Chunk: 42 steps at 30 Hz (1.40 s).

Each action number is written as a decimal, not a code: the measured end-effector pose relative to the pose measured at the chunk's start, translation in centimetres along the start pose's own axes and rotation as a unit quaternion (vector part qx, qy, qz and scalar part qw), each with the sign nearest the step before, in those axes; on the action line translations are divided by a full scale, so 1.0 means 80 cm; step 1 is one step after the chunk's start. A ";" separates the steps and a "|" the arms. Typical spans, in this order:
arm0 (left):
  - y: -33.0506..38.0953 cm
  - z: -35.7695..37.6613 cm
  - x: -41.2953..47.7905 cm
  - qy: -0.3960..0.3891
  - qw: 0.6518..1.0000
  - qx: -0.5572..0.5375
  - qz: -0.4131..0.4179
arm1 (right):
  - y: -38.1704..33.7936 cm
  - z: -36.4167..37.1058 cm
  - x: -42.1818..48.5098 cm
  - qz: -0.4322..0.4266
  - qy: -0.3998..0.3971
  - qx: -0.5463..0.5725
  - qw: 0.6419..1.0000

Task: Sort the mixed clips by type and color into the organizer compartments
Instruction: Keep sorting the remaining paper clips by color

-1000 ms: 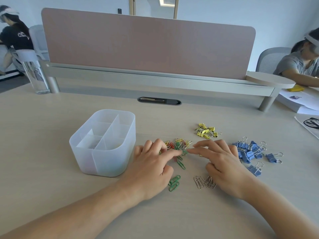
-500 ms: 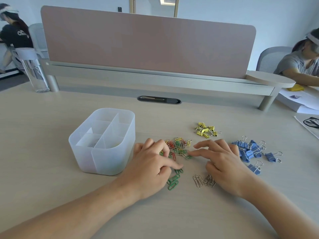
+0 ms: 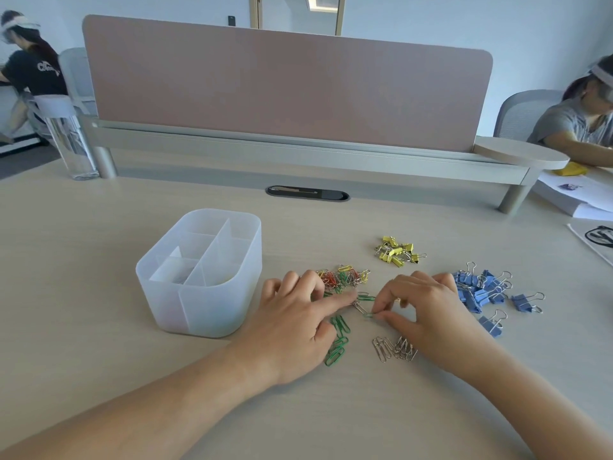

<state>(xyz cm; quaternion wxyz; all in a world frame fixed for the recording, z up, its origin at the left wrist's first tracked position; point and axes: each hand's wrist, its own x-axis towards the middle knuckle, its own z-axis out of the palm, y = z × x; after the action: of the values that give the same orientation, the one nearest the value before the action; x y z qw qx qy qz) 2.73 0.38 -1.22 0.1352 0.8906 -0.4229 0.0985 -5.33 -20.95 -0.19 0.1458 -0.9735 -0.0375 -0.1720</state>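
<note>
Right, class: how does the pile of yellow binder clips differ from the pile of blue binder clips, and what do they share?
The yellow binder clips look smaller than the blue binder clips. The yellow ones sit in one tight cluster; the blue ones spread wider, with a few strays. The yellow pile lies farther back; the blue pile lies beside the right hand. Both have silver wire handles and lie outside the organizer.

My right hand (image 3: 428,310) has curled in from its flat reach; thumb and forefinger now pinch a green paper clip (image 3: 369,315), nearer than the mixed pile (image 3: 343,278); my left hand (image 3: 292,320) has swung its forefinger up onto a second green clip (image 3: 365,297).
</note>
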 end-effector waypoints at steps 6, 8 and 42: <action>-0.004 -0.006 -0.003 0.003 0.999 -0.037 -0.006 | -0.005 -0.001 -0.001 -0.029 0.031 0.027 0.999; -0.003 -0.007 -0.006 0.008 0.999 -0.036 0.014 | 0.001 0.000 -0.002 -0.023 0.040 -0.005 0.999; -0.020 -0.002 -0.005 0.093 0.978 -0.175 0.067 | 0.002 -0.032 -0.009 0.005 -0.087 0.113 0.990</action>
<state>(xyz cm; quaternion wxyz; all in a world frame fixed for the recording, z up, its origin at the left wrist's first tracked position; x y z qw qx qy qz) 3.76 1.68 -1.42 0.3213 0.8096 -0.4778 0.1142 -6.85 -21.92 1.83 0.2518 -0.9623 -0.0639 -0.0807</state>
